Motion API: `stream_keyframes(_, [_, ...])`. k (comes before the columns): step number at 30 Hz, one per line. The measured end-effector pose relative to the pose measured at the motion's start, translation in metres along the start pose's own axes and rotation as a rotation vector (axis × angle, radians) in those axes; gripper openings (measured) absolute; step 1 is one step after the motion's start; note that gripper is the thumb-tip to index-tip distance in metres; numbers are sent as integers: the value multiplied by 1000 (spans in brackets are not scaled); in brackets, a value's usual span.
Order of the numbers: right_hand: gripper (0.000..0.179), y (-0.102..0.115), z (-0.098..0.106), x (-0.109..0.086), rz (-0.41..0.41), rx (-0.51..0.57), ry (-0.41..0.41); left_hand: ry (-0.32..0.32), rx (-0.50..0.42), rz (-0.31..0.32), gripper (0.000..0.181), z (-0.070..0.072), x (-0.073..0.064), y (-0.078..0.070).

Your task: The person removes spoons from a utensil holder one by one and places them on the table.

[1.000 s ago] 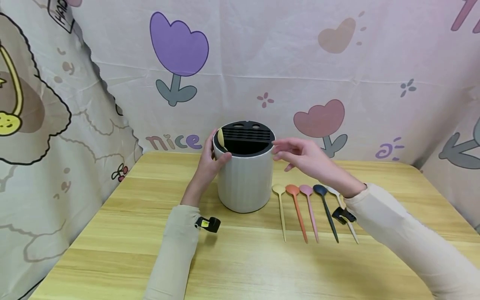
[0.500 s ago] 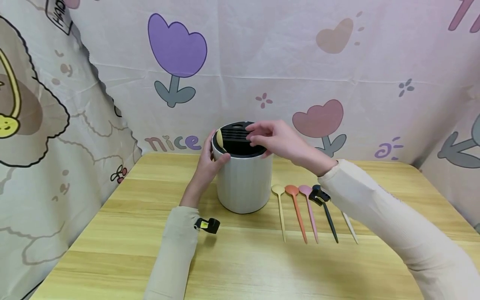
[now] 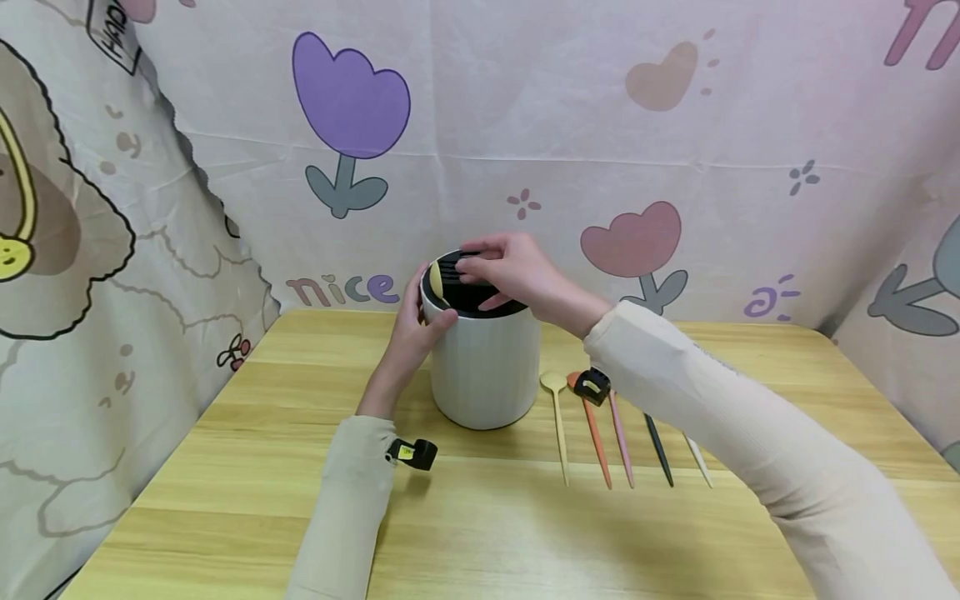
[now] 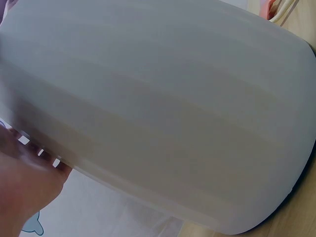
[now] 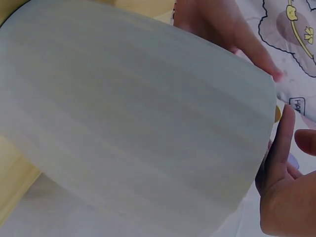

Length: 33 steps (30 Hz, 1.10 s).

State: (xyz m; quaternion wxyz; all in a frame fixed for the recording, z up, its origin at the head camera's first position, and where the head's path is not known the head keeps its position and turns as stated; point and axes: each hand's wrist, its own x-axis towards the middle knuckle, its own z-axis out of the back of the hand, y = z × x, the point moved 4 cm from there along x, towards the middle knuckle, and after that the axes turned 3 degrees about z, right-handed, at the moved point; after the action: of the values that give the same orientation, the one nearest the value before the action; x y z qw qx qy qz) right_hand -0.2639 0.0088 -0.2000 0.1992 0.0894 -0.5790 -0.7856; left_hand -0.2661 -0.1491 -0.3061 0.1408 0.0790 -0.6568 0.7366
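A white ribbed utensil holder point(image 3: 486, 375) with a black slotted insert stands upright on the table. My left hand point(image 3: 412, 323) grips its left side, thumb at the front rim; in the left wrist view the fingers point(image 4: 37, 150) lie against the wall. A pale yellow spoon point(image 3: 437, 282) stands in the insert at the left, only its head showing. My right hand point(image 3: 525, 271) hovers over the opening, fingers loosely extended towards that spoon, and covers part of the insert. The right wrist view shows its thumb point(image 5: 306, 140) apart from the fingers, nothing visible between them.
Right of the holder, several spoons lie in a row: pale yellow point(image 3: 553, 382), orange point(image 3: 597, 442), pink point(image 3: 621, 442), dark blue point(image 3: 660, 454) and white point(image 3: 699, 460). The right sleeve point(image 3: 690, 392) covers some heads. A printed cloth point(image 3: 480, 100) hangs behind the wooden table point(image 3: 480, 517).
My right hand has moved left from the holder's right rim to over its opening, and its sleeve now covers more spoon heads. The left hand keeps its grip on the holder.
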Motion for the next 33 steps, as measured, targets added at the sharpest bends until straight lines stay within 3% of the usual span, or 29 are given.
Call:
stream_keyframes(8, [38, 4, -17, 4, 8, -97, 23, 5, -11, -11, 127, 0, -1, -1])
stream_keyframes(17, [24, 4, -22, 5, 100, -235, 46, 2, -15, -10, 129, -1, -1, 0])
stream_keyframes(33, [24, 2, -15, 9, 62, -210, 48, -5, -7, 20, 127, -1, -3, -2])
